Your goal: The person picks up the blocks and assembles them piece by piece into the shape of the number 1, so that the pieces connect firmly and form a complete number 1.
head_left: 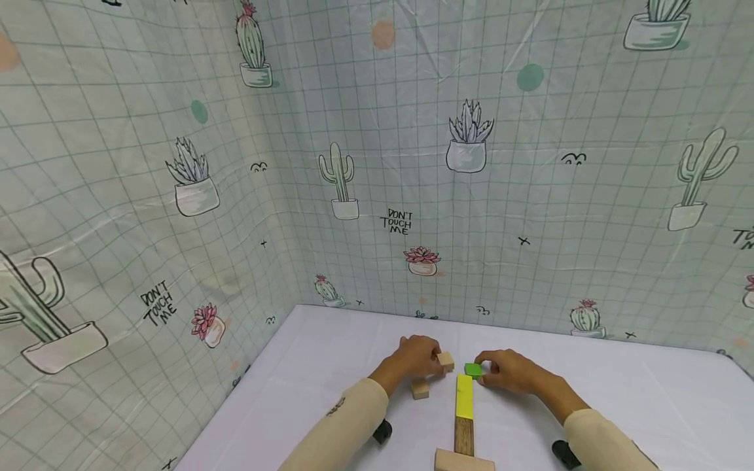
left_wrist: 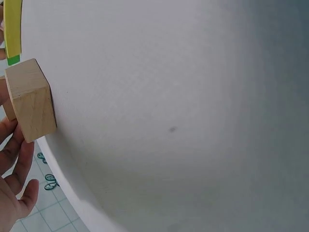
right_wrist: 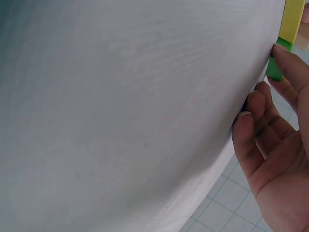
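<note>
In the head view my left hand (head_left: 419, 356) pinches a pale wooden block (head_left: 446, 361) at the far end of a row. A second pale block (head_left: 420, 389) lies nearer; in the left wrist view this loose block (left_wrist: 34, 104) partly covers the held one. My right hand (head_left: 511, 371) grips a small green block (head_left: 473, 370) between thumb and finger, as the right wrist view also shows. The green block sits at the far end of a long yellow block (head_left: 465, 396). Something dark blue (right_wrist: 245, 106) peeks out by the right fingertips, mostly hidden.
Toward me, a dark brown block (head_left: 464, 436) continues the line from the yellow one, ending at a pale block laid crosswise (head_left: 464, 460). All of it lies on a white tabletop (head_left: 660, 405). A cactus-print cloth (head_left: 377, 131) hangs behind and to the left.
</note>
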